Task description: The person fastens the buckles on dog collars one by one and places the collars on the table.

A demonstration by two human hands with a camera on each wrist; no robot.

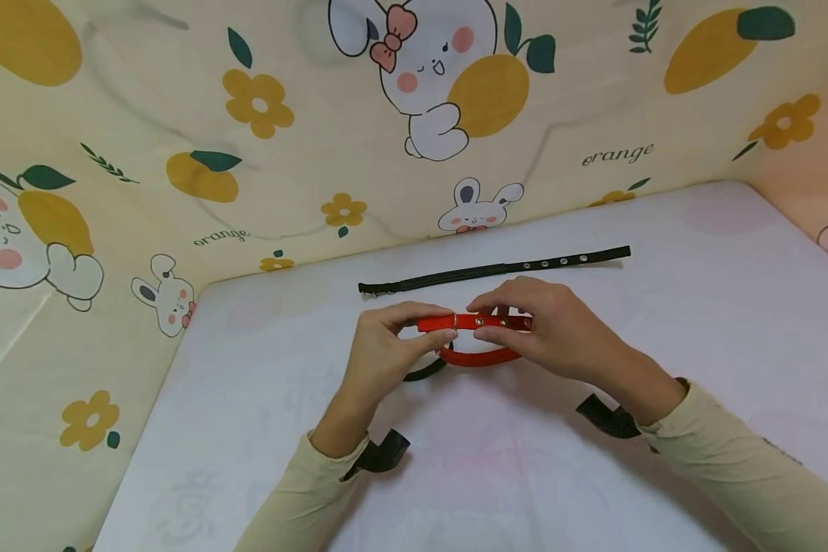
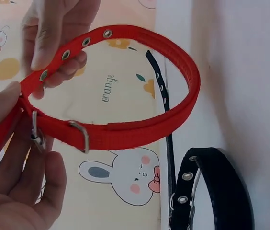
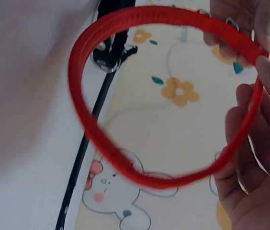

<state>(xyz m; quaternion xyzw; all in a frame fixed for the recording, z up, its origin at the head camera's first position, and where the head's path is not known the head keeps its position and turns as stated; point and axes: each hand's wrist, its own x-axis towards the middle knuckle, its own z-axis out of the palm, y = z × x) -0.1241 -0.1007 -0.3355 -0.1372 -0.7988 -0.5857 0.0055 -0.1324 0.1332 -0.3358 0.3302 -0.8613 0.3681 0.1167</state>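
A red collar point(image 1: 481, 358), bent into a loop, is held between both hands above the table. My left hand point(image 1: 376, 353) pinches it beside the metal buckle point(image 2: 37, 132), thumb on one face and fingers on the other. The red tail passes through the buckle area toward the left fingers. With thumb and fingers, my right hand point(image 1: 566, 330) pinches the strap's eyelet part point(image 2: 66, 55). A metal D-ring point(image 2: 80, 136) sits close to the buckle. Behind and below the red loop stands a black collar point(image 2: 228, 191), also looped, largely hidden by the left hand in the head view.
Another black collar point(image 1: 448, 275) lies stretched flat on the white table point(image 1: 262, 429), beyond the hands, its eyelets toward the right. A printed cloth point(image 1: 303, 153) with rabbits and oranges rises behind the table. Black camera mounts point(image 1: 382, 452) hang at both wrists.
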